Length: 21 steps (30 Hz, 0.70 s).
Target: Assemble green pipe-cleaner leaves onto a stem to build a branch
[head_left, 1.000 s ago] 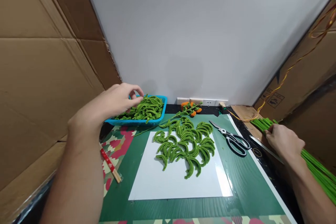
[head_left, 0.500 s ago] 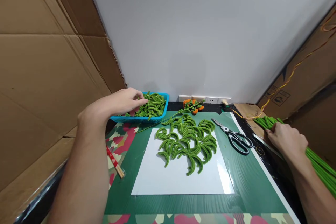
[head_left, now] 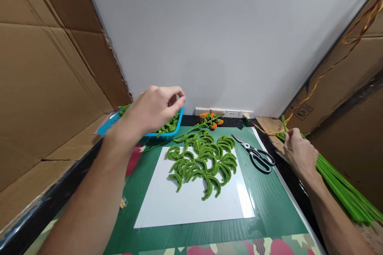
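Observation:
My left hand (head_left: 160,107) is raised over the blue basket (head_left: 180,121) of green curled pieces, its thumb and index fingertips pressed together; whether anything is between them is too small to tell. At the right, my right hand (head_left: 300,151) pinches a green stem (head_left: 283,123) that stands up from its fingertips, above a bundle of long green stems (head_left: 341,187). Many curved green fuzzy pieces (head_left: 206,153) lie grouped on the white sheet (head_left: 191,211) between my hands.
Black-handled scissors (head_left: 259,157) lie open right of the sheet. Orange flowers on a green stem (head_left: 212,119) lie behind it. Wall sockets (head_left: 231,114) line the wall. Cardboard panels (head_left: 44,87) flank both sides, with yellow wires (head_left: 321,75) at the right.
My left hand has lifted from the basket and moved right. My right hand now has one stem raised between its fingertips. The view has shifted, moving the table items slightly left.

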Each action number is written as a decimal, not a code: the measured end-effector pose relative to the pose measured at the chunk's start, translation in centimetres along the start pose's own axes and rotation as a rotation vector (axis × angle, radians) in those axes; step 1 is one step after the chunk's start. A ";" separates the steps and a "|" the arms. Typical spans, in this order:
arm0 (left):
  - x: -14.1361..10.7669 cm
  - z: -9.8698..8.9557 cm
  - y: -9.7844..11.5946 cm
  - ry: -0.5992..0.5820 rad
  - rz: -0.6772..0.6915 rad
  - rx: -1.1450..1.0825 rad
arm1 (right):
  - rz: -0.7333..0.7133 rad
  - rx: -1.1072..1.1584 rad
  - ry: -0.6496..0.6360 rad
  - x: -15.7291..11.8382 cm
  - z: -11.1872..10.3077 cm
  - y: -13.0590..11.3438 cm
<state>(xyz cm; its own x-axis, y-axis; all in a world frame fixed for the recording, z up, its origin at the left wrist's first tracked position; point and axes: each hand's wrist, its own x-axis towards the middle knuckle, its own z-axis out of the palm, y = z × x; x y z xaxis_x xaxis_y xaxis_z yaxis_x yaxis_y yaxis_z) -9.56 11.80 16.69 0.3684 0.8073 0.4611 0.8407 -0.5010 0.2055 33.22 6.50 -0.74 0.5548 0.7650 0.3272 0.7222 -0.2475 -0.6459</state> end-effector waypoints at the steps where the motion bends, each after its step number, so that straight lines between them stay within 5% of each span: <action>1: 0.0 0.8 1.3 -0.019 0.051 -0.062 | 0.003 0.106 -0.020 -0.1 0.3 -0.5; 7: -3.0 7.2 9.8 -0.326 0.246 -0.478 | 0.040 0.682 -0.264 -1.7 1.4 -3.7; 11: -8.2 11.2 14.4 -0.613 -0.027 -0.893 | 0.089 0.925 -0.367 -3.5 1.9 -5.7; 14: -12.1 13.7 15.3 -0.808 -0.198 -1.165 | 0.206 1.231 -0.515 -5.1 2.5 -6.9; 18: -15.0 15.7 14.3 -0.766 -0.321 -1.320 | 0.136 1.317 -0.479 -6.5 2.5 -8.1; 21: -15.6 15.9 13.2 -0.745 -0.385 -1.372 | 0.051 1.306 -0.657 -6.8 2.0 -8.3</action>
<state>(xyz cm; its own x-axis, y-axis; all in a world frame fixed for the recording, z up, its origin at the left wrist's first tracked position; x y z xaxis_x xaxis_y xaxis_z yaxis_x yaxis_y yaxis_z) 2.12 -2.49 -1.49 0.6761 0.7044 -0.2164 0.1025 0.2009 0.9742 22.62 4.53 1.04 0.0251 0.9884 0.1501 -0.3710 0.1486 -0.9167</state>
